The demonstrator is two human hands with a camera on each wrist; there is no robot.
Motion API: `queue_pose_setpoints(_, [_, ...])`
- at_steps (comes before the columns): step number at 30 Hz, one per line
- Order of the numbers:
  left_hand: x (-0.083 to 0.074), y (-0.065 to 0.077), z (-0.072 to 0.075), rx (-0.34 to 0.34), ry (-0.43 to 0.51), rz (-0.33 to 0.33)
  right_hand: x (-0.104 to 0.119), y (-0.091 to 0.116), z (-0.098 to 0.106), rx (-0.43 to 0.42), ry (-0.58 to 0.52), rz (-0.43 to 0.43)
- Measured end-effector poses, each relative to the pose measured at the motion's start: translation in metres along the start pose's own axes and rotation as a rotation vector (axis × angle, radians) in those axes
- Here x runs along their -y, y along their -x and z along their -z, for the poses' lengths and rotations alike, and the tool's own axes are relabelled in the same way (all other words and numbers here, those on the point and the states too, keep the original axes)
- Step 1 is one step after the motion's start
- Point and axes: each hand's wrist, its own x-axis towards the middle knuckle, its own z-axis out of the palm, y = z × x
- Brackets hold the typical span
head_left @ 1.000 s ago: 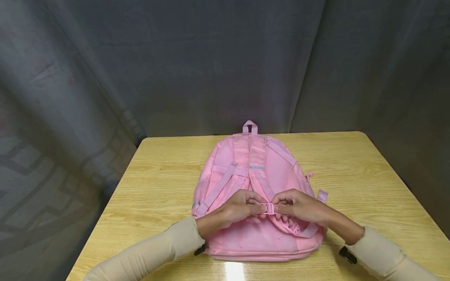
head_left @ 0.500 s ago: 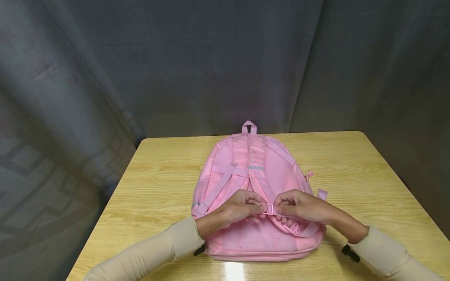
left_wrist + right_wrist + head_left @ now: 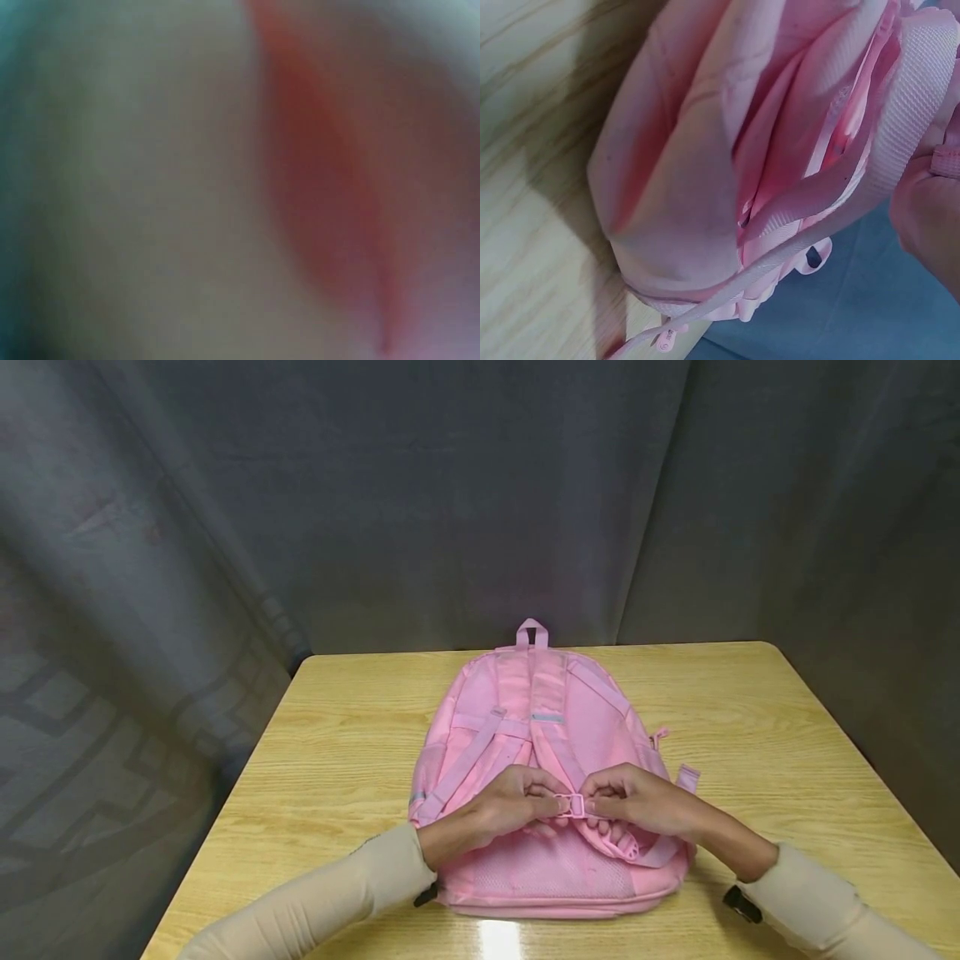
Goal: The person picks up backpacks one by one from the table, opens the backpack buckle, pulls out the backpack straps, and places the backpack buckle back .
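Observation:
A pink backpack (image 3: 540, 881) lies on the table with its straps facing up and its top loop pointing away. Over its lower middle, my left hand (image 3: 517, 797) pinches the left side of a pink plastic strap buckle (image 3: 577, 806) between thumb and fingers. At the buckle's right edge my right hand (image 3: 641, 797) pinches the pink webbing strap (image 3: 926, 75). In the right wrist view, part of the right hand shows at the right edge beside that strap. Blurred pink and red close-up fills the left wrist view.
The wooden table (image 3: 337, 735) extends around the backpack on all sides. Grey curtains (image 3: 465, 510) hang behind it and at both sides. A zipper pull (image 3: 660, 737) and a loose strap end (image 3: 687, 777) stick out at the backpack's right side.
My right hand drew slightly to the right half a second ago and is now back close against the buckle. The left hand and the backpack have stayed in place.

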Motion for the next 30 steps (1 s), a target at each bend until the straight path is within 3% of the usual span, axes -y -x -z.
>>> queue_pose_setpoints(15, [0.002, 0.001, 0.001, 0.01, 0.018, -0.009, 0.0, 0.0, -0.002, -0.008, 0.028, 0.008])
queue_pose_setpoints(30, [0.003, 0.002, -0.001, 0.009, 0.033, -0.004, 0.011, 0.005, 0.001, -0.001, 0.106, -0.077])
